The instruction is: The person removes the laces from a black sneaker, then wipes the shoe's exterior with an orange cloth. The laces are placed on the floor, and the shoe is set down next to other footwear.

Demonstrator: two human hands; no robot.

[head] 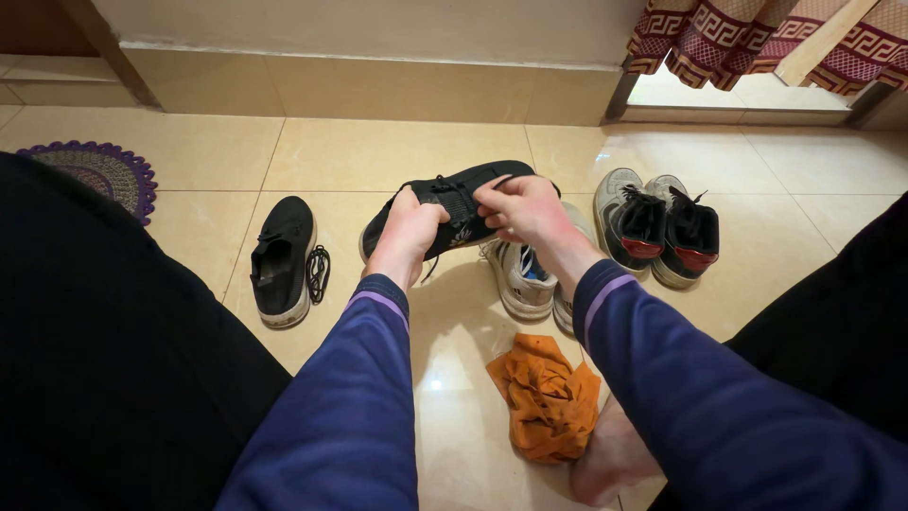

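Note:
I hold a black knit sneaker [473, 185] with a white sole above the tiled floor, tipped on its side. My left hand [409, 232] grips its heel end from below. My right hand [525, 210] pinches at the black lace over the tongue. Both arms wear dark blue sleeves with a purple stripe at the cuff. The matching black sneaker [281, 257] lies on the floor to the left, with a loose black lace [319, 272] coiled beside it.
A grey-white sneaker [521, 279] lies under my right wrist. A pair of grey shoes with black and red insides [662, 227] stands to the right. An orange cloth [546, 397] lies by my bare foot [610, 459]. A purple round mat [99, 173] is far left; patterned curtains [757, 38] hang top right.

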